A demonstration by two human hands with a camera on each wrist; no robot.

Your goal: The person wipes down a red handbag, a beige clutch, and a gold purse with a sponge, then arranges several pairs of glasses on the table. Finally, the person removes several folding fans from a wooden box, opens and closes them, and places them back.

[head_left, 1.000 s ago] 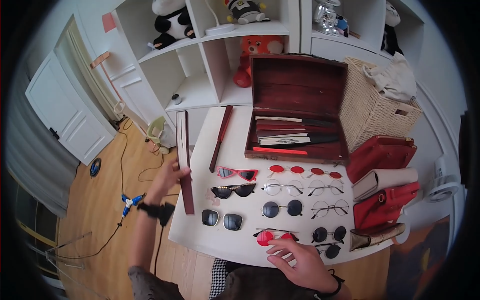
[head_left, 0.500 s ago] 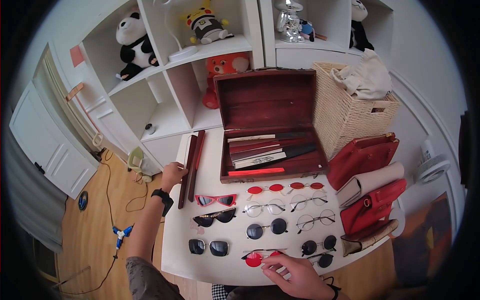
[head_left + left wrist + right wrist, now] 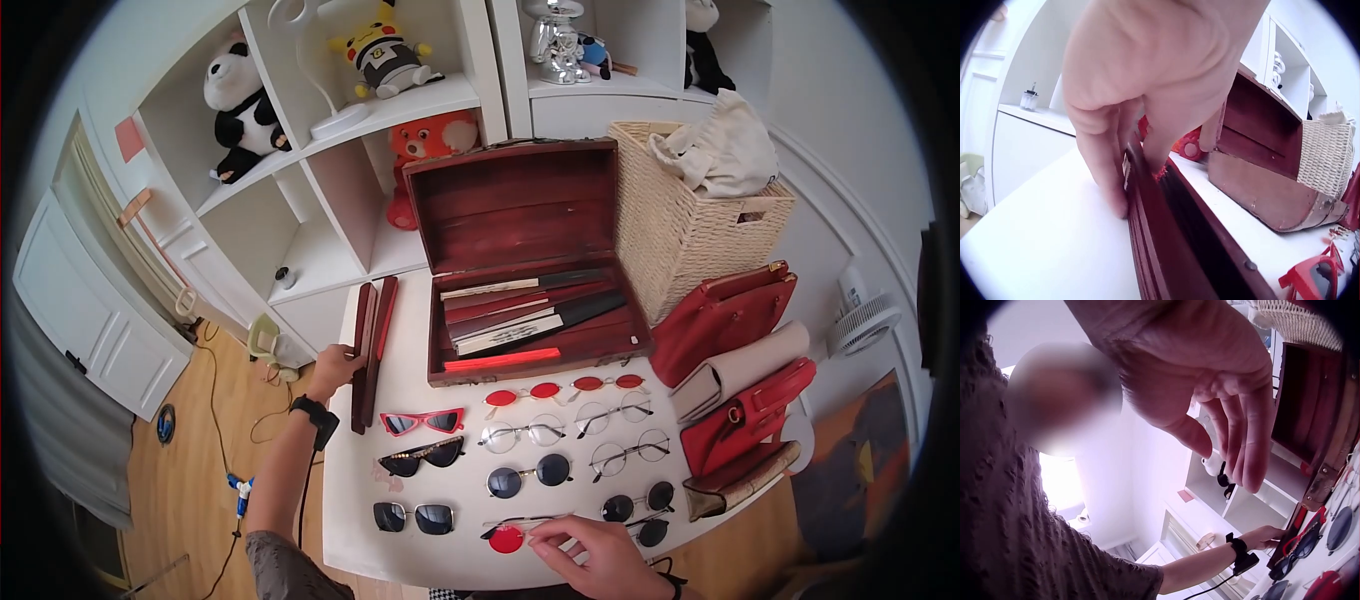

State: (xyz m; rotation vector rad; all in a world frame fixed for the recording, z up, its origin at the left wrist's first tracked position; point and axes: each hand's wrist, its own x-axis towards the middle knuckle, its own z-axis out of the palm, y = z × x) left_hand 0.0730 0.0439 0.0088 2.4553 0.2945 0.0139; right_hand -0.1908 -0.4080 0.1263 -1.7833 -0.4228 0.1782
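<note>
My left hand [image 3: 335, 372] grips a closed dark red folding fan [image 3: 359, 405] at the table's left side, thumb and fingers on either side of it in the left wrist view. Right beside it lies a second closed folding fan [image 3: 380, 345], nearly parallel. My right hand [image 3: 592, 556] hovers at the front edge with fingers loosely bent and nothing between them. It overlaps a pair of red round sunglasses [image 3: 506, 540], hiding one lens in the head view. Beyond the fans stands an open dark red wooden case [image 3: 515, 215] with several folded fans [image 3: 520, 325] inside.
Several pairs of glasses [image 3: 520, 474] lie in rows on the white table [image 3: 350, 535]. Red handbags [image 3: 725, 315] and a beige one [image 3: 750, 365] line the right edge. A woven basket [image 3: 670, 240] stands behind them, and white shelves [image 3: 330, 165] stand at the back.
My left hand has brought the fan, raised and tilted a second ago, down beside the other one on the table. My right hand stays by the red sunglasses. The head view has shifted.
</note>
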